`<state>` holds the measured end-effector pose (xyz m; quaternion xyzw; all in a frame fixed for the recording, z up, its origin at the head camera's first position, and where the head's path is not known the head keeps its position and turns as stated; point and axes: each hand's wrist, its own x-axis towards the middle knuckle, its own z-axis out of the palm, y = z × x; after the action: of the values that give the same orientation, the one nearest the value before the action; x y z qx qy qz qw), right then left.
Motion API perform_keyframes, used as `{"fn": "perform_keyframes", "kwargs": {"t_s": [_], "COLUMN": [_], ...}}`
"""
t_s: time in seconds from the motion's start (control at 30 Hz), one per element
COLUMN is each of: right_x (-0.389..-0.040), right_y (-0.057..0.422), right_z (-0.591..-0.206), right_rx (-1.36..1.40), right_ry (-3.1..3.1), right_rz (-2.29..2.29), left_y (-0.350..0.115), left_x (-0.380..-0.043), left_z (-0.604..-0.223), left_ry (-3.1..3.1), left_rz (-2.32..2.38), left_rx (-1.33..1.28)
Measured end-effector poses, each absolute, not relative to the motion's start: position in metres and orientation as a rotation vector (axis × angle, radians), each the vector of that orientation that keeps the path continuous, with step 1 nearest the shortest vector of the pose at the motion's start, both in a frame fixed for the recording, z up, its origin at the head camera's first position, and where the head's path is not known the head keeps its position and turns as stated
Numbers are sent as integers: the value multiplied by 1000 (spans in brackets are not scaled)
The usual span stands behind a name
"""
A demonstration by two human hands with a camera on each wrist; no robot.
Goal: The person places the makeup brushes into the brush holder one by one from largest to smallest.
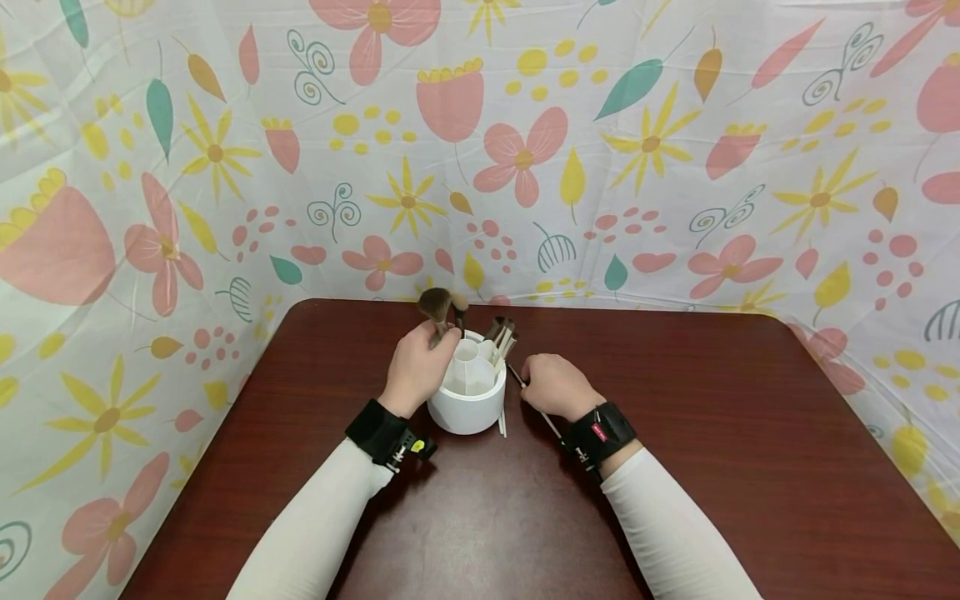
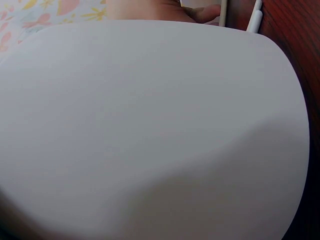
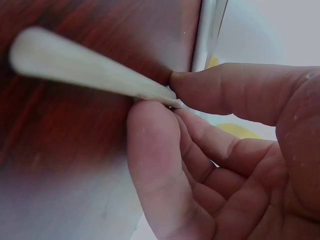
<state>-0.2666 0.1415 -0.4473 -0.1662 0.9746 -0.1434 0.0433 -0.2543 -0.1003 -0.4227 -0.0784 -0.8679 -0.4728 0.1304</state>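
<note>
A round white makeup brush holder with several compartments stands on the table; its wall fills the left wrist view. At its left rim my left hand grips a large fluffy makeup brush, bristles up. A smaller brush stands upright just beyond that thumb. To the right of the holder, my right hand pinches a thin makeup brush by its pale handle between thumb and fingertips. This brush slants low over the table, its dark tip toward the holder.
Several brushes lean at the holder's right rim. Pale handle ends show on the table beside its base. The dark red-brown table reaches back to a floral cloth hanging behind it.
</note>
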Motion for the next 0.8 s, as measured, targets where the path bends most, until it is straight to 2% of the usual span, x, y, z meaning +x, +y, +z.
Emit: {"fn": "perform_keyframes", "kwargs": {"t_s": [0.8], "right_x": [-265], "right_y": [141], "right_z": [-444], "right_rx": [-517], "right_ry": [2974], "right_rz": [-435], "left_y": [-100], "left_x": [-254], "left_z": [-423], "left_ry": [-2518], "left_rz": [-1382], "left_rx": [-231]}}
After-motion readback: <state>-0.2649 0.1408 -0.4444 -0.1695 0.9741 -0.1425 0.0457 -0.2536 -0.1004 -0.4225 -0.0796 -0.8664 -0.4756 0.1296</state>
